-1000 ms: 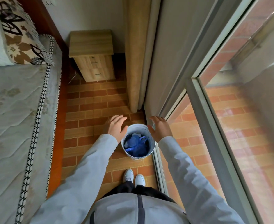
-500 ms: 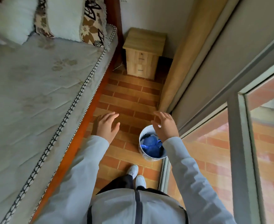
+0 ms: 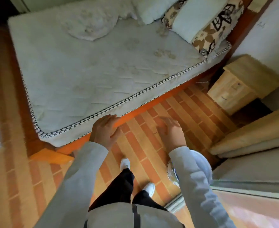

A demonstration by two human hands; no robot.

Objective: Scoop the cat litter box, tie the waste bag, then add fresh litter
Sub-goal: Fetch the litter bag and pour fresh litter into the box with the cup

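Head view | left hand [image 3: 105,131] and right hand [image 3: 170,130]: grip wide, empty, above brick floor [image 3: 140,142] | waste bin [image 3: 203,163] under right sleeve | advise: locate litter box, unseen.

We are seeing bare brick floor [image 3: 145,129] lying open ahead of both hands, a lane running toward one o'clock. The bed [image 3: 102,71] is walling off ten to twelve o'clock, the nightstand [image 3: 244,84] is closing the lane's far end, and the white bin [image 3: 201,163] is crowding four o'clock.
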